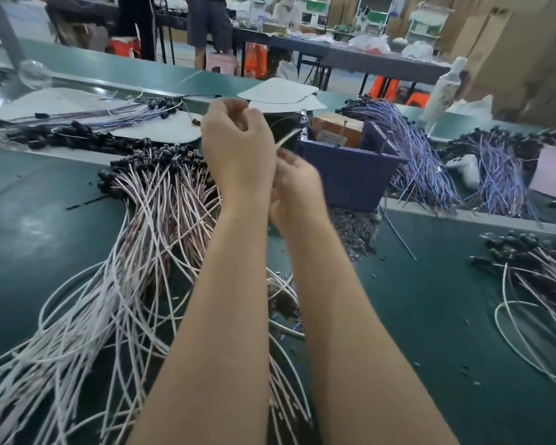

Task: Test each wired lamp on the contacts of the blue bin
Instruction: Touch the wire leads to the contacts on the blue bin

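Fingers [228, 107] of left hand [238, 146] and right hand [297, 191] pinch one wired lamp [286, 140] — its wire slants up and right from them toward the contacts [303, 116] on the blue bin [350, 178] — right hand is nearer.

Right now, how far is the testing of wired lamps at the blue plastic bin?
Done: cannot tell; no pile is marked as tested. In hand: left hand and right hand hold one white wire before the blue plastic bin. Left: probably the big heap of white-wired lamps.
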{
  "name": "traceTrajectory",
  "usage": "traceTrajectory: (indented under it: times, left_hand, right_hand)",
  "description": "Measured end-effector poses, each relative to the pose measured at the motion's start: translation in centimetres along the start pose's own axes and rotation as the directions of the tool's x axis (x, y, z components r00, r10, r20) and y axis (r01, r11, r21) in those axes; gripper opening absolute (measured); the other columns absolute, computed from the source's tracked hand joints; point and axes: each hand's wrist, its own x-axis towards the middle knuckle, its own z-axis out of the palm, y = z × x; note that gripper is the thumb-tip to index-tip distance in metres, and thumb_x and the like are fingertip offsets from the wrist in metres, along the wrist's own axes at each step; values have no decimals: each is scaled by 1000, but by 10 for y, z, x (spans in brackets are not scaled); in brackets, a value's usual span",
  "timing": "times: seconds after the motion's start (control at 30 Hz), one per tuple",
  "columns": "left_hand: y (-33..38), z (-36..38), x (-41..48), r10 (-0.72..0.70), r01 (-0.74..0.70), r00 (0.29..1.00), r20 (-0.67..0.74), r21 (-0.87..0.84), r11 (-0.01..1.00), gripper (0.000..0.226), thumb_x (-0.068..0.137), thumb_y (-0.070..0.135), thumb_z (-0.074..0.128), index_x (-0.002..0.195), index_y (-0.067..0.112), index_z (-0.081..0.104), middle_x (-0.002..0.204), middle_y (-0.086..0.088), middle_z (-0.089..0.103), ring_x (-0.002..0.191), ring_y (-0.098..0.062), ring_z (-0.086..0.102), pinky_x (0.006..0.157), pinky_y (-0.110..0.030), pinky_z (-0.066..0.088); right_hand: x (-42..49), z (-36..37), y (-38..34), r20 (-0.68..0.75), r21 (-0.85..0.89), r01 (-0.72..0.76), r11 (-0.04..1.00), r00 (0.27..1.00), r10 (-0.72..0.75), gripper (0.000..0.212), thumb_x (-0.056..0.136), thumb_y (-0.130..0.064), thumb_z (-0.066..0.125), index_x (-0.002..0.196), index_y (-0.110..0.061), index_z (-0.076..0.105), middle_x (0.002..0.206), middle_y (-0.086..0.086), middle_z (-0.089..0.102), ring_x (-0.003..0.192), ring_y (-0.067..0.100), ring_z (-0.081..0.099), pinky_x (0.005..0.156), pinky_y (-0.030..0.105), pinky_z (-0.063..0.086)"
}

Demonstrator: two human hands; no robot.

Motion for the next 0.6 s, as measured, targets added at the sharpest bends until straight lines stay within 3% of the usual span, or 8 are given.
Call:
traceTrajectory:
  times: [0.07, 0.13, 0.2, 0.27, 0.33, 0.4, 0.5, 0.6]
  left_hand:
    - [3, 8, -5, 15, -59, 972, 235, 183, 981, 17, 95, 20, 47, 102, 11, 60, 98, -1, 64, 83, -6, 58, 73, -10, 47]
    - [6, 17, -14, -69, -97, 847, 527, 282, 955, 26, 98, 27, 45, 96, 8, 63, 96, -9, 70, 91, -22, 65, 88, -32, 52]
    - [10, 26, -27, -145, -135, 687, 712, 321, 937, 30, 99, 29, 45, 86, 9, 62, 81, -6, 70, 80, -21, 67, 87, -35, 52]
    - [9, 37, -37, -142, -227, 614, 776, 346, 910, 23, 98, 27, 48, 86, 14, 63, 71, 5, 65, 65, -8, 59, 72, -25, 51]
    - [7, 50, -46, -99, -264, 610, 786, 319, 910, 19, 97, 23, 50, 86, 18, 64, 69, 9, 62, 59, -1, 51, 54, -14, 41]
    - [4, 62, -55, -70, -266, 627, 776, 298, 917, 17, 97, 23, 51, 87, 18, 64, 73, 6, 64, 59, -3, 50, 51, -14, 38]
    - [-3, 78, -64, -53, -266, 685, 727, 317, 910, 14, 96, 24, 52, 93, 19, 65, 83, 0, 65, 74, -14, 56, 65, -23, 41]
    - [-13, 85, -67, -19, -225, 729, 684, 266, 937, 12, 95, 25, 54, 91, 21, 64, 73, 10, 59, 68, -7, 53, 57, -15, 38]
  right_hand:
    - [0, -27, -26, -47, 98, 116, 988, 993, -112, 19, 94, -2, 53, 104, 12, 60, 72, 5, 58, 63, 11, 54, 60, 16, 50]
    - [0, -64, -55, -179, 283, 250, 926, 962, -205, 14, 95, -4, 53, 88, -1, 64, 67, 2, 62, 59, 9, 56, 57, 16, 52]
    - [-7, -94, -75, -309, 302, 395, 868, 902, -303, 17, 96, -6, 52, 83, -9, 62, 62, -1, 64, 55, 7, 58, 56, 17, 52]
    - [-9, -122, -83, -426, 205, 451, 868, 840, -336, 17, 97, -9, 51, 81, -12, 58, 57, -2, 65, 51, 7, 59, 56, 18, 53]
    - [-9, -144, -87, -519, 87, 416, 905, 795, -315, 17, 97, -11, 51, 81, -14, 53, 59, -1, 64, 48, 6, 58, 53, 19, 51]
    - [-7, -160, -86, -552, 31, 365, 931, 783, -289, 19, 97, -10, 52, 79, -15, 52, 67, 1, 58, 47, 5, 55, 51, 18, 48]
    - [-4, -174, -79, -496, 65, 269, 961, 844, -203, 18, 96, -9, 54, 79, -14, 55, 62, -3, 57, 46, 4, 53, 48, 15, 46]
    - [-1, -178, -68, -373, 175, 190, 966, 921, -114, 15, 94, -12, 56, 80, -12, 60, 55, -5, 63, 49, 4, 58, 50, 14, 49]
